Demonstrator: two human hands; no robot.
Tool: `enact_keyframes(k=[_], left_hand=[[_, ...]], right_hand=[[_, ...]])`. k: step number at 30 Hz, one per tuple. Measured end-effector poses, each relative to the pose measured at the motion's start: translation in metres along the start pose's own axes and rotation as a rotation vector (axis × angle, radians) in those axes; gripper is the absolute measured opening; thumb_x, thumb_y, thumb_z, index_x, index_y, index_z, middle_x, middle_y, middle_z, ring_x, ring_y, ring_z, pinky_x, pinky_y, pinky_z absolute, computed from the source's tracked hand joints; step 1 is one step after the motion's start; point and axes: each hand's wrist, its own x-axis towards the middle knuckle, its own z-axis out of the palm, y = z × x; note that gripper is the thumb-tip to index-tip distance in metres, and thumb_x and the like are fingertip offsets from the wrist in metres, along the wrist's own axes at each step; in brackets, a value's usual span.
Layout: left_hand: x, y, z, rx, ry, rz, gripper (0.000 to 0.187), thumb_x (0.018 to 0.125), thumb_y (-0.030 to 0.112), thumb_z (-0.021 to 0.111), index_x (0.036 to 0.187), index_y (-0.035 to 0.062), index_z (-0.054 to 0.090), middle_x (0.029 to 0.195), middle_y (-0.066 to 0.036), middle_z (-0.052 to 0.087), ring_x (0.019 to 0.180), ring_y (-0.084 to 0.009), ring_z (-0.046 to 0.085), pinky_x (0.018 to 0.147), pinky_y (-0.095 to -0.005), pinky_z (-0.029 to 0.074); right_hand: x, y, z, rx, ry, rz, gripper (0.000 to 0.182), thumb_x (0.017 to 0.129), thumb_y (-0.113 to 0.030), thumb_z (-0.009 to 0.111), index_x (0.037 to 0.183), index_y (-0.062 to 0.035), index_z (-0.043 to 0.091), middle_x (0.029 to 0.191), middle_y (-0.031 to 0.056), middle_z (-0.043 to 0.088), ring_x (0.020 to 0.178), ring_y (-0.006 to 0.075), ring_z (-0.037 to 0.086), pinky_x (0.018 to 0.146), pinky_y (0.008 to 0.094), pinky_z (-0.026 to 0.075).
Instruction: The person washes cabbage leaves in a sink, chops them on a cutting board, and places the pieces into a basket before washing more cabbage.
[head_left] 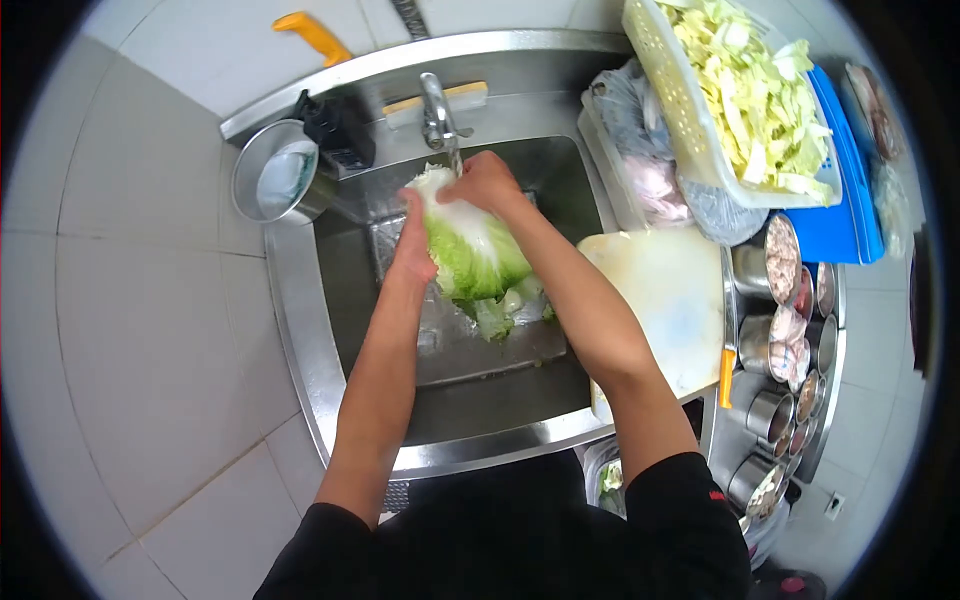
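Note:
A head of leafy cabbage, white at its base and green at the leaf ends, is held between my two hands over the sink. My left hand presses against its left side, the thumb near the white base. My right hand grips the base at the upper right, just below the faucet. Water runs from the spout near my right hand. Loose green leaf pieces lie in the sink beneath the cabbage.
A metal pot stands at the sink's upper left. To the right are a white cutting board, a knife with an orange handle, a basket of cut cabbage, and several metal containers with food.

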Motion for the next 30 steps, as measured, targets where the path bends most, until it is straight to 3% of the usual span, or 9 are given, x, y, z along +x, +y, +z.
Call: enact_keyframes(k=[1, 4, 5, 8, 10, 14, 17, 24, 30], left_hand=[[0.005, -0.006, 0.002, 0.003, -0.001, -0.018, 0.046, 0.087, 0.035, 0.061, 0.121, 0.006, 0.051, 0.111, -0.01, 0.06, 0.1, -0.0232, 0.06, 0.086, -0.0381, 0.05], [0.019, -0.015, 0.013, 0.381, 0.073, 0.118, 0.043, 0.087, 0.03, 0.062, 0.121, 0.0055, 0.051, 0.111, -0.011, 0.06, 0.101, -0.024, 0.059, 0.086, -0.0377, 0.05], [0.021, -0.015, 0.02, 0.391, 0.145, 0.126, 0.043, 0.087, 0.027, 0.063, 0.121, 0.0046, 0.051, 0.111, -0.011, 0.06, 0.101, -0.024, 0.059, 0.086, -0.0376, 0.05], [0.043, -0.018, 0.026, 0.482, 0.232, 0.168, 0.043, 0.085, 0.022, 0.065, 0.121, 0.0026, 0.051, 0.111, -0.011, 0.06, 0.1, -0.0242, 0.059, 0.086, -0.038, 0.05], [0.055, -0.02, 0.03, 0.563, 0.246, 0.194, 0.043, 0.085, 0.02, 0.066, 0.121, 0.0016, 0.051, 0.111, -0.012, 0.06, 0.1, -0.0244, 0.059, 0.086, -0.0385, 0.05], [0.064, -0.008, 0.049, 0.63, 0.336, 0.254, 0.043, 0.082, 0.022, 0.069, 0.117, 0.0007, 0.055, 0.11, -0.012, 0.061, 0.095, -0.024, 0.061, 0.082, -0.0378, 0.051], [0.07, 0.006, 0.045, 0.554, 0.252, 0.225, 0.044, 0.083, 0.024, 0.068, 0.119, 0.0016, 0.054, 0.11, -0.011, 0.061, 0.096, -0.0243, 0.061, 0.083, -0.0393, 0.051], [0.047, 0.028, 0.06, 0.614, 0.265, 0.314, 0.045, 0.085, 0.03, 0.065, 0.121, 0.0049, 0.052, 0.115, -0.01, 0.059, 0.102, -0.0259, 0.059, 0.089, -0.0422, 0.048], [0.028, 0.029, 0.08, 0.661, 0.315, 0.436, 0.044, 0.085, 0.025, 0.066, 0.121, 0.0033, 0.051, 0.114, -0.011, 0.059, 0.1, -0.0258, 0.06, 0.087, -0.0414, 0.049]], right_hand=[[0.003, 0.006, -0.001, -0.007, 0.011, 0.02, 0.038, 0.055, -0.029, 0.08, 0.077, -0.0005, 0.069, 0.08, 0.0174, 0.066, 0.076, 0.0214, 0.063, 0.071, 0.0338, 0.049], [0.017, 0.045, -0.013, 0.224, -0.153, -0.042, 0.044, 0.059, -0.038, 0.079, 0.082, -0.0022, 0.07, 0.084, 0.0153, 0.067, 0.076, 0.0212, 0.063, 0.072, 0.0337, 0.049], [0.012, 0.059, -0.023, 0.607, -0.413, 0.056, 0.058, 0.063, -0.05, 0.076, 0.099, -0.005, 0.068, 0.097, 0.0104, 0.067, 0.085, 0.0203, 0.061, 0.077, 0.0333, 0.047], [-0.02, 0.09, -0.029, 0.845, -0.529, 0.27, 0.069, 0.066, -0.051, 0.075, 0.115, -0.0053, 0.06, 0.109, 0.0065, 0.062, 0.093, 0.0199, 0.057, 0.081, 0.0323, 0.043], [-0.051, 0.107, -0.016, 0.621, -0.4, 0.173, 0.056, 0.073, -0.034, 0.075, 0.116, -0.0032, 0.057, 0.101, 0.0042, 0.063, 0.091, 0.0138, 0.058, 0.079, 0.029, 0.045], [-0.087, 0.142, 0.025, 0.924, -0.432, -0.052, 0.058, 0.076, -0.021, 0.072, 0.125, -0.0027, 0.047, 0.118, 0.009, 0.056, 0.111, 0.0211, 0.05, 0.089, 0.0385, 0.043], [-0.106, 0.135, 0.051, 1.938, -0.326, 0.078, 0.049, 0.08, -0.01, 0.062, 0.126, -0.0061, 0.046, 0.118, 0.0079, 0.055, 0.11, 0.0253, 0.053, 0.084, 0.0524, 0.047], [-0.101, 0.119, 0.071, 1.969, -0.213, 0.039, 0.042, 0.083, -0.011, 0.057, 0.123, -0.0045, 0.046, 0.117, 0.0093, 0.055, 0.104, 0.025, 0.055, 0.08, 0.0444, 0.048], [-0.1, 0.089, 0.063, 1.529, 0.082, 0.173, 0.037, 0.078, -0.008, 0.063, 0.112, 0.0015, 0.053, 0.098, 0.0103, 0.061, 0.083, 0.0188, 0.06, 0.058, 0.0322, 0.051]])
